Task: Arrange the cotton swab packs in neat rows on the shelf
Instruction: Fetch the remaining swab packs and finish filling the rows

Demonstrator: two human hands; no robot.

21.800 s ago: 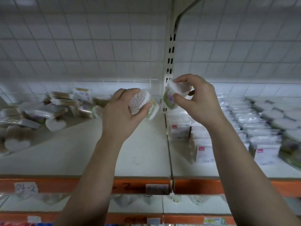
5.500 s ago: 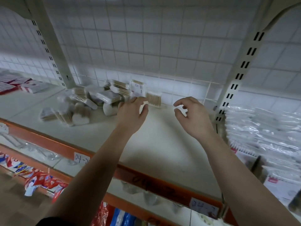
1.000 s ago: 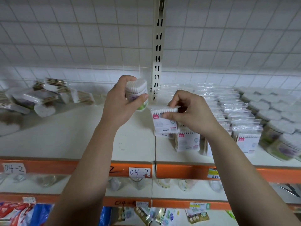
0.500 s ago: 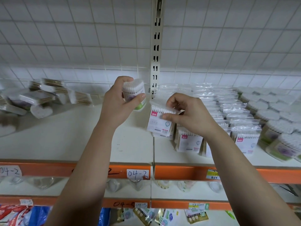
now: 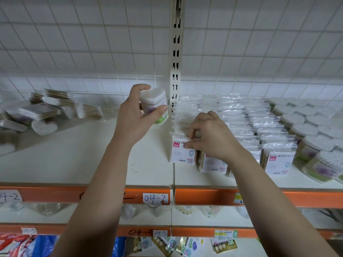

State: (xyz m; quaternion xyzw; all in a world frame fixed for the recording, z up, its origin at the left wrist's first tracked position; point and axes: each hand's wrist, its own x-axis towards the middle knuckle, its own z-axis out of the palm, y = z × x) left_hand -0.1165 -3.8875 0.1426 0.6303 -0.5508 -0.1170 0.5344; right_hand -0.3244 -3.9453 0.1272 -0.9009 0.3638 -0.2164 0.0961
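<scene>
While we work at the join of two boards of the shelf [image 5: 74, 160], a slotted post [image 5: 176, 52] rises at twelve o'clock behind our hands. At nine o'clock a loose heap of packs [image 5: 46, 112] lies jumbled near the wire back. From two to three o'clock, bagged packs [image 5: 241, 115] stand in rows, with heart-shaped tubs [image 5: 306, 127] beyond them. At six o'clock runs the orange rail [image 5: 204, 198] with a handwritten label [image 5: 155, 198].

Our left hand [image 5: 133, 115] wraps fingers and thumb round a tub of swabs [image 5: 154, 102], held above the board just left of the post, cotton tips up, its top leaning slightly left.

Our right hand [image 5: 209, 138] pinches the top edge of a flat pack [image 5: 182, 153] at the front of the leftmost row. It stands upright on the board, printed face toward us, swabs running vertically.
</scene>
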